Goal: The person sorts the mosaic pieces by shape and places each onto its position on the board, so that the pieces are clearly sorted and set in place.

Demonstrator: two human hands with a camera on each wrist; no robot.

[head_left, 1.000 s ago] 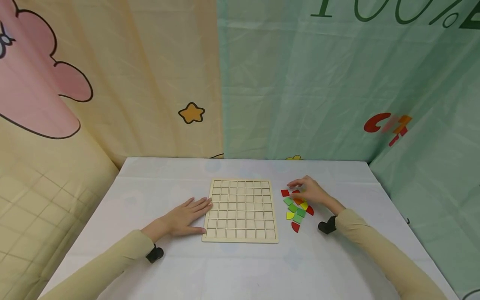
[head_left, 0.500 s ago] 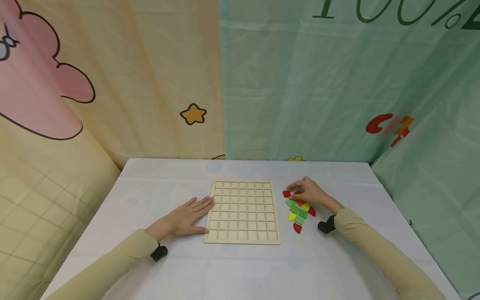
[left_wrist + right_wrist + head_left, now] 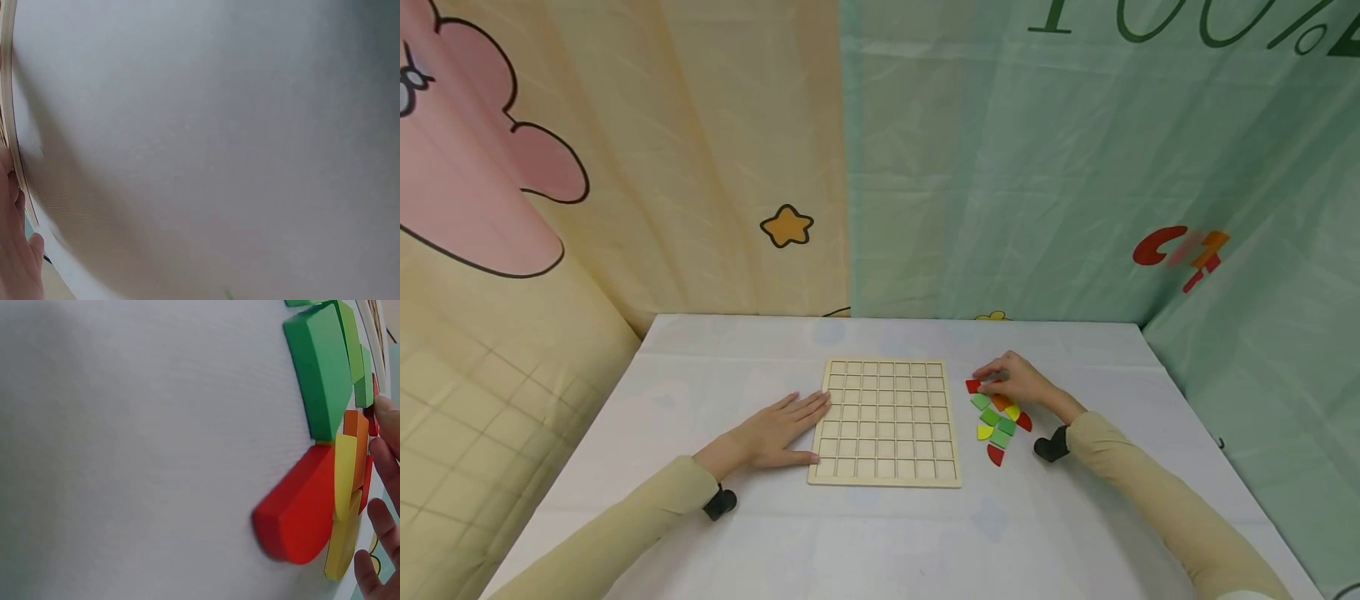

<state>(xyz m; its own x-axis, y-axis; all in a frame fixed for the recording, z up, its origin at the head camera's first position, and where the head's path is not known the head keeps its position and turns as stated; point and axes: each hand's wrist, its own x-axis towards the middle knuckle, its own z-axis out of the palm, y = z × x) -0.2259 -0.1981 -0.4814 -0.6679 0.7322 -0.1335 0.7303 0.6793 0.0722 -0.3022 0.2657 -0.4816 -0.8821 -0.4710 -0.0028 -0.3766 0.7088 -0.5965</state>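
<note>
A pale wooden grid board (image 3: 885, 422) lies on the white table. My left hand (image 3: 780, 429) is spread flat at its left side, fingertips and thumb resting on the frame. In the left wrist view, the left hand (image 3: 15, 240) shows at the lower left edge beside the wooden rim. Right of the board, my right hand (image 3: 1018, 379) is over the far end of a group of coloured tiles, with thumb and forefinger pinching a small red tile (image 3: 374, 424). Another red tile (image 3: 973, 386) lies by its fingertips. The hand hides part of the group.
Green tiles (image 3: 990, 417), a yellow tile (image 3: 984, 432), an orange tile (image 3: 1002, 402) and a red rounded tile (image 3: 995, 454) lie close together between the board and the right forearm. Another red rounded tile (image 3: 1024, 422) lies near the right wrist. Printed curtains (image 3: 985, 167) stand behind the table.
The head view has shifted slightly. My right thumb has drawn a little closer to the forefinger over the red tiles. The left hand keeps its place on the board.
</note>
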